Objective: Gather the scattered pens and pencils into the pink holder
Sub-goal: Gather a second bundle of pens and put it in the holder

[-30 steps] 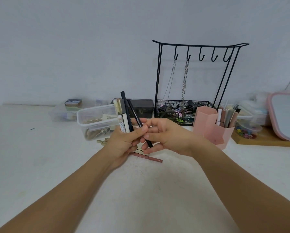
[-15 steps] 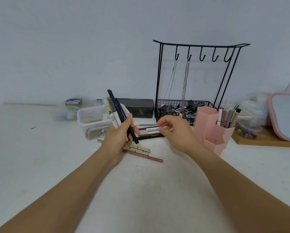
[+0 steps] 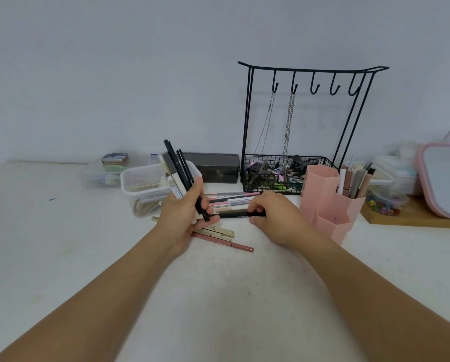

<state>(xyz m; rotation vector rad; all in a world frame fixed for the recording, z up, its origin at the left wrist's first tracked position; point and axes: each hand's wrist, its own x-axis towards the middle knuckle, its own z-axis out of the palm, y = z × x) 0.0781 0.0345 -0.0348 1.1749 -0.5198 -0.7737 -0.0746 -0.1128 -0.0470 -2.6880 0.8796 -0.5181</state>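
My left hand grips a bundle of pens, black and cream, pointing up and left. My right hand is down on the table, its fingers closed around a black pen that lies at the near edge of a small pile of pink and grey pens. Several gold pens and a brown-pink pencil lie below my left hand. The pink holder, made of hexagonal tubes, stands right of my right hand with several pens in its rear tube.
A clear plastic tub stands behind my left hand. A dark box and a black wire jewellery stand with a basket of clips sit at the back. A wooden tray with a pink-rimmed lid is at the right.
My right hand let go of the black pen in the left-hand bundle, moved right and down to the pile on the table, and closed on a black pen there.
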